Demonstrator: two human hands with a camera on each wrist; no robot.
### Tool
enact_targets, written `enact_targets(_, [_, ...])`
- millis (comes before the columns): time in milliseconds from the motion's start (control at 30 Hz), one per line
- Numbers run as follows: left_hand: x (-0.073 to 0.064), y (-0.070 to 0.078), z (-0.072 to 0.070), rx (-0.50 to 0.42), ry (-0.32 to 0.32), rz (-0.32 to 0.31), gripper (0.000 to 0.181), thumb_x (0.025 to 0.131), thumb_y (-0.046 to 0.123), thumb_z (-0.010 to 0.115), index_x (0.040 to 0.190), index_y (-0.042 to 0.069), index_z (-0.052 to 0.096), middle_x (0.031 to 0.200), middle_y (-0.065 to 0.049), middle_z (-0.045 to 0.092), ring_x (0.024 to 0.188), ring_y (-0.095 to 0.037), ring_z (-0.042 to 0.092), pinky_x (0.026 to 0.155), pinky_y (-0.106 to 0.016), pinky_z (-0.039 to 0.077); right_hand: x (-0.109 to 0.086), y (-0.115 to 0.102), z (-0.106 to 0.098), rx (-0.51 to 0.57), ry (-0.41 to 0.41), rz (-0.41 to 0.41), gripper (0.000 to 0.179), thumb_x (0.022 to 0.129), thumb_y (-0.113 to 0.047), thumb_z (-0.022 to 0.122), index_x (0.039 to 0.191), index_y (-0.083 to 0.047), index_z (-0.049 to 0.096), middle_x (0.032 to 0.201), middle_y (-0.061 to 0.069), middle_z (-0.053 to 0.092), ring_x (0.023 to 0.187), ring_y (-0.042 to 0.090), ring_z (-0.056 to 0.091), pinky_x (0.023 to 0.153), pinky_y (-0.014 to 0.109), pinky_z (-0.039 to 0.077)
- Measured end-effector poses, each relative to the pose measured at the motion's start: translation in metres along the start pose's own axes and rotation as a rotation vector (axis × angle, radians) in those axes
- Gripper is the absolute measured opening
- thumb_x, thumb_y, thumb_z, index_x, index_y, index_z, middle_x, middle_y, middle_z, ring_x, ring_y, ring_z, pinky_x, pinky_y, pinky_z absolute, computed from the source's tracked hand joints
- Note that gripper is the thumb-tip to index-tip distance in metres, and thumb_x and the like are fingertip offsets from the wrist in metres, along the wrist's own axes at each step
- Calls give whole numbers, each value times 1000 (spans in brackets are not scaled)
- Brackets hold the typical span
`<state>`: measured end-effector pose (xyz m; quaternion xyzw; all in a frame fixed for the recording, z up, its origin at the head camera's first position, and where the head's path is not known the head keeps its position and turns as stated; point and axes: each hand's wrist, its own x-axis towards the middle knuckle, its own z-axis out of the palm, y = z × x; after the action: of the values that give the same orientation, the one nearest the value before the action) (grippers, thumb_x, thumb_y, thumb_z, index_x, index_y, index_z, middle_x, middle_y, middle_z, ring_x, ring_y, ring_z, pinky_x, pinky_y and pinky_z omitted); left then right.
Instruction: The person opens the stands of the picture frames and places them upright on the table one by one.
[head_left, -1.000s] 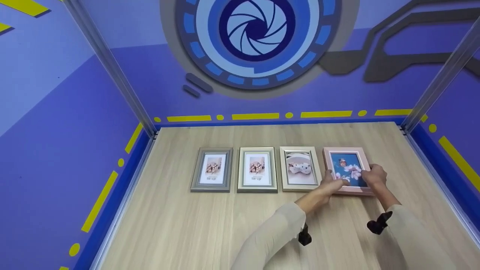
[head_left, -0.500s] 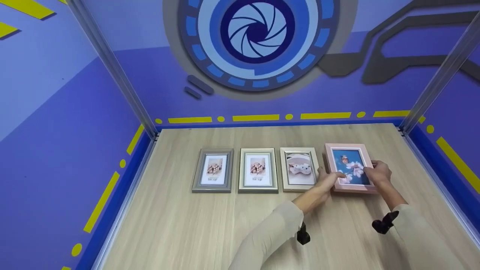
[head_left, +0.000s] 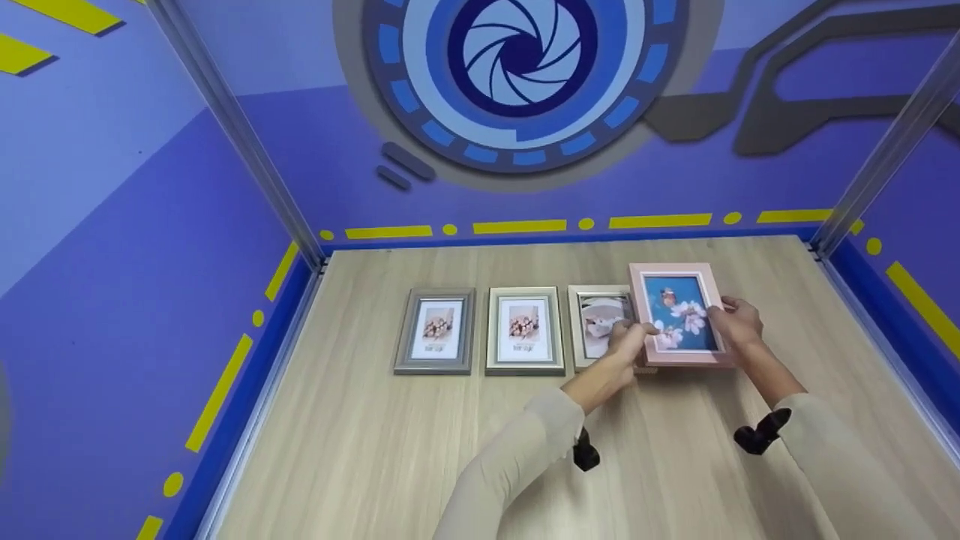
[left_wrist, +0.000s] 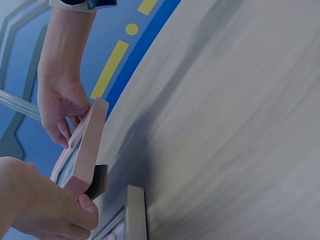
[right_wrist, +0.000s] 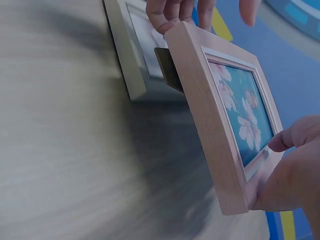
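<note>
Both hands hold a pink picture frame (head_left: 679,315) with a blue photo of pale blossoms and a bird. My left hand (head_left: 628,343) is at its left edge, fingertips curled behind, near the lower corner. On the opposite edge, my right hand (head_left: 739,322) grips with the thumb (right_wrist: 282,141) on the front face. In the right wrist view, the pink frame stands off the wooden table, a dark stand flap (right_wrist: 169,69) jutting from its back. A cream frame (head_left: 581,330) with a photo of a pale object lies at its left, partly covered by the pink frame and my left hand.
Left of these lie a champagne-gold picture frame (head_left: 524,330) and a grey one (head_left: 435,330), each with a similar flower print. The wooden tabletop (head_left: 360,450) is bordered by purple-blue panels (head_left: 300,165) with yellow marks. A metal rail (head_left: 255,442) runs along its left edge.
The pink frame has been lifted from the table and shifted left in both hands, now overlapping the cream frame in the head view. The other frames stay in their row.
</note>
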<state>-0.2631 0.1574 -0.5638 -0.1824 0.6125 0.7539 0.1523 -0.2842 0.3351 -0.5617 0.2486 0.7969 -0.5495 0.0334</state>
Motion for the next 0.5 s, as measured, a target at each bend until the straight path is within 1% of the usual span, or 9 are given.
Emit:
enact_targets(33, [1, 2, -4, 0, 6, 8, 44, 77, 5, 67, 120, 0, 59, 109, -15, 66, 93, -26, 65, 90, -45, 57, -1, -3, 3, 13, -16, -2, 64, 103, -21, 41, 160, 3, 22, 163, 29, 30, 148, 40, 36, 123, 50, 33])
enact_targets(67, [3, 3, -8, 8, 10, 16, 39, 78, 2, 65, 116, -2, 61, 106, -15, 68, 92, -24, 66, 88, -41, 58, -2, -6, 7, 33, -32, -5, 64, 103, -21, 41, 160, 3, 22, 163, 28, 31, 147, 39, 38, 123, 49, 34])
enact_targets(133, [5, 4, -18, 26, 4, 26, 32, 78, -2, 63, 110, -3, 66, 96, -15, 71, 82, -22, 68, 79, -36, 60, -4, -10, 14, 72, -68, -4, 64, 103, -21, 42, 160, 3, 23, 162, 26, 32, 143, 35, 40, 122, 46, 37])
enact_targets(233, [8, 3, -38, 42, -10, 32, 33, 79, -7, 59, 111, -4, 68, 88, -13, 73, 72, -16, 65, 70, -31, 60, -7, -15, 24, 100, -120, -9, 64, 103, -19, 43, 159, 5, 24, 160, 26, 34, 135, 30, 44, 112, 38, 45])
enact_targets(333, [9, 4, -60, 38, -48, 4, 36, 79, -10, 59, 113, -2, 67, 85, -11, 74, 66, -15, 63, 66, -31, 61, -11, -18, 34, 117, -175, -12, 63, 104, -17, 42, 159, 6, 22, 159, 27, 35, 133, 28, 46, 105, 32, 49])
enact_targets(367, [9, 5, -67, 38, -62, -9, 37, 79, -10, 60, 114, 0, 66, 85, -10, 74, 65, -15, 63, 66, -30, 60, -13, -19, 38, 122, -195, -14, 62, 104, -16, 41, 159, 6, 21, 160, 27, 34, 134, 28, 45, 105, 32, 49])
enact_targets(433, [8, 9, -81, 45, -97, -25, 38, 80, -10, 62, 116, 1, 66, 85, -9, 74, 65, -14, 63, 67, -30, 60, -15, -20, 45, 146, -230, -15, 62, 104, -13, 41, 159, 7, 20, 161, 27, 32, 138, 30, 42, 112, 35, 46])
enact_targets(467, [7, 11, -88, 52, -114, -30, 38, 81, -9, 63, 118, 2, 66, 86, -10, 75, 64, -14, 63, 67, -30, 60, -17, -21, 49, 162, -248, -16, 62, 104, -12, 40, 159, 8, 18, 161, 28, 30, 141, 31, 40, 117, 38, 43])
enact_targets(500, [6, 13, -95, 56, -128, -33, 39, 82, -9, 63, 119, 1, 66, 89, -11, 76, 65, -14, 63, 69, -30, 61, -18, -21, 53, 156, -258, -23, 62, 104, -11, 40, 158, 9, 18, 162, 28, 29, 143, 32, 38, 120, 41, 40])
